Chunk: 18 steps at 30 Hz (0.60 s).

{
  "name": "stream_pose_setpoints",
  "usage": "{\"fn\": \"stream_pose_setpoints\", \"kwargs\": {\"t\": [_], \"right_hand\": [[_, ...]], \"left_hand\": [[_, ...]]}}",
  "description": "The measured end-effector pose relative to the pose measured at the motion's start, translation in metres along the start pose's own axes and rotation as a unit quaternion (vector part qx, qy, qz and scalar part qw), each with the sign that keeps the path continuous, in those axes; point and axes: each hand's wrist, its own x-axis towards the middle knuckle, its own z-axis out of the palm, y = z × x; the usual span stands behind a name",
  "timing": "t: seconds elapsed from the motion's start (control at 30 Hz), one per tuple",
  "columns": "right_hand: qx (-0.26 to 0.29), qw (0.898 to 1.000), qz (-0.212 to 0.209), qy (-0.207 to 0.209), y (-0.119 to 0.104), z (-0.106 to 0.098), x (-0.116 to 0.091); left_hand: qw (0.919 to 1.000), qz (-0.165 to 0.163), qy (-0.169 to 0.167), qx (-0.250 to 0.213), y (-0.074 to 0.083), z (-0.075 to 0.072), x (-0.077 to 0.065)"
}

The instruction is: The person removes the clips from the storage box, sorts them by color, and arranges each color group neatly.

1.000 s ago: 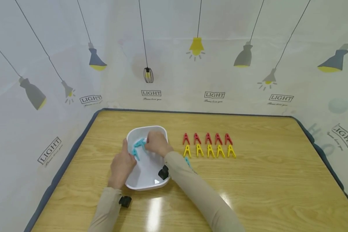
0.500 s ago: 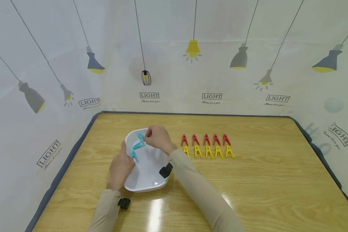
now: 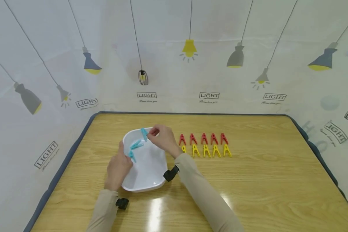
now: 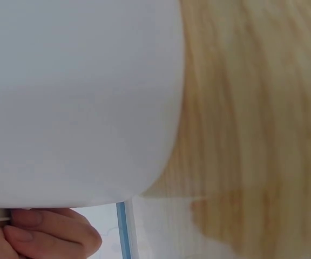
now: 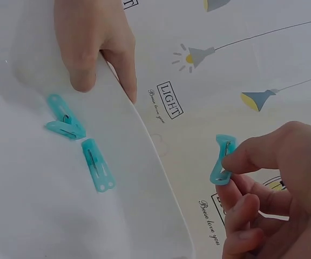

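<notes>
My left hand [image 3: 118, 169] grips the left rim of a white plastic basin [image 3: 146, 174], thumb on the inside and fingers outside. In the left wrist view, curled fingers [image 4: 53, 232] show by the rim. Between thumb and fingertips my right hand [image 3: 163, 138] pinches a teal clothespin [image 5: 221, 162], raised over the basin's far rim. Two more teal clothespins lie inside the basin: one clothespin [image 3: 137, 145] farther in and another clothespin [image 3: 132, 156] near the left thumb.
Right of the basin, a row of red clothespins [image 3: 204, 138] lies on the wooden table [image 3: 264, 174], with a row of yellow clothespins [image 3: 207, 150] just nearer. The right forearm covers part of the table. A wall sheet printed with lamps [image 3: 235, 83] stands behind.
The right hand has lifted a teal clothespin from the others in the basin, up toward the far rim. The left hand keeps its grip on the basin. The head view has shifted slightly.
</notes>
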Motion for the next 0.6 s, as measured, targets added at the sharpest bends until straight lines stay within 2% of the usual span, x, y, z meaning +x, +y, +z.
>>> {"fn": "stream_pose_setpoints", "kwargs": {"t": [0.17, 0.4, 0.6], "right_hand": [[0.026, 1.000, -0.003, 0.014, 0.007, -0.005, -0.006], [0.020, 0.999, -0.008, 0.037, 0.019, -0.011, -0.013], [0.017, 0.999, -0.002, 0.036, 0.029, -0.021, -0.024]], "left_hand": [[1.0000, 0.001, 0.003, 0.003, 0.000, 0.000, 0.000], [1.0000, 0.002, -0.001, 0.004, 0.001, -0.002, -0.001], [1.0000, 0.009, 0.000, 0.001, 0.001, -0.001, -0.002]]}}
